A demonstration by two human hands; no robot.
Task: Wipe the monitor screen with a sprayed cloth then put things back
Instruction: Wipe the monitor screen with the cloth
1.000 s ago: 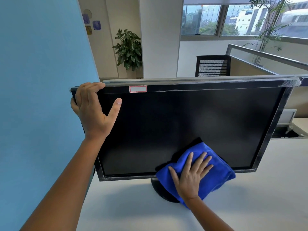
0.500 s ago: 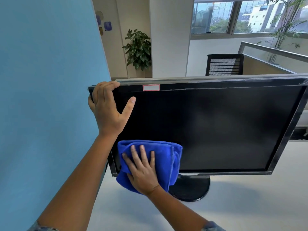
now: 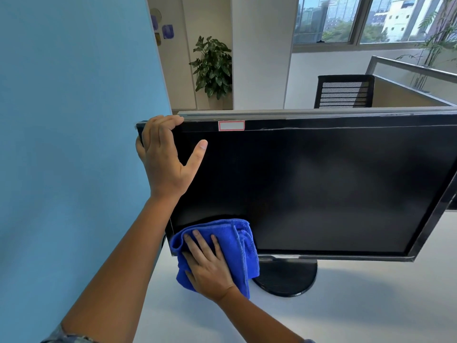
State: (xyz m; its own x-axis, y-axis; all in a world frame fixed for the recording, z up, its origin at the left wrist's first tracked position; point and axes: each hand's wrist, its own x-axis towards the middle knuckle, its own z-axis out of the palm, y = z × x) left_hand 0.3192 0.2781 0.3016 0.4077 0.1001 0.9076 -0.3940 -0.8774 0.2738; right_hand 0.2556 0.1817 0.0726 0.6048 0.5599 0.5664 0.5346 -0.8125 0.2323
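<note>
The wide black flat-panel monitor (image 3: 309, 184) stands on its round black base (image 3: 286, 278) on a pale white desk (image 3: 346, 318), close against a blue partition wall (image 3: 74, 144). The left hand (image 3: 168, 159) grips the monitor's top left corner, fingers hooked over the upper edge and thumb splayed across the glass, steadying it. The right hand (image 3: 207, 266) lies flat with fingers spread, pressing a folded bright blue microfibre cloth (image 3: 237, 246) onto the lower left corner of the screen, where it overlaps the bottom bezel. I'd say the wiping step is in hand; most of the glass lies to the right, so the next move probably calls for an even-pressured sweep that way while the left hand braces the frame.
</note>
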